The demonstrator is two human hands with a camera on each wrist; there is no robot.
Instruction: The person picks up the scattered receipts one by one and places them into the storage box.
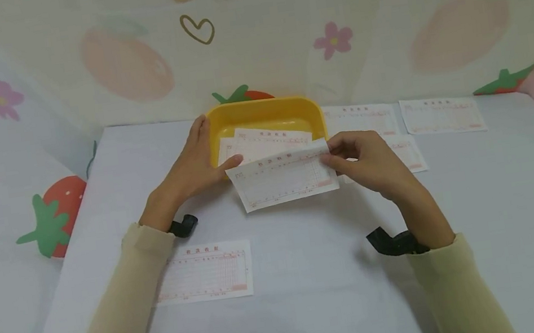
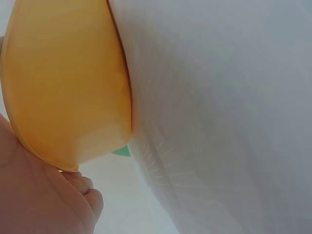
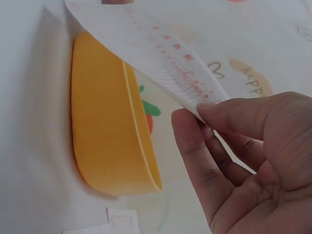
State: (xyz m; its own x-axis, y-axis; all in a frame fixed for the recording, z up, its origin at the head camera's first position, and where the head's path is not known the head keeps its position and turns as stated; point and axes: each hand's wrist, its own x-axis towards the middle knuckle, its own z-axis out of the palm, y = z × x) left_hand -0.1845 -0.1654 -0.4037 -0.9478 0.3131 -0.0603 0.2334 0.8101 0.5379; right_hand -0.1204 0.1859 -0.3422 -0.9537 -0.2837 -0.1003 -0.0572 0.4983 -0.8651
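Note:
A yellow plastic tray (image 1: 264, 111) stands at the back of the table with printed paper slips (image 1: 273, 136) lying in it. My left hand (image 1: 190, 166) holds the tray's left side, its fingers at the back corner and its thumb reaching over the front part. In the left wrist view, the fingers bend round the corner of the tray (image 2: 68, 83). My right hand (image 1: 366, 161) pinches the right edge of another receipt slip (image 1: 284, 181), raised in front of the tray and slightly curved. Thumb and forefinger meet on that slip (image 3: 161, 58) in the right wrist view.
One slip (image 1: 210, 274) lies at front left, partly under the left sleeve. Right of the tray lie more slips, one far right (image 1: 441, 116), one at the back (image 1: 363, 119), and one (image 1: 407, 153) partly behind the right hand. A patterned cloth wall (image 1: 250, 49) rises behind.

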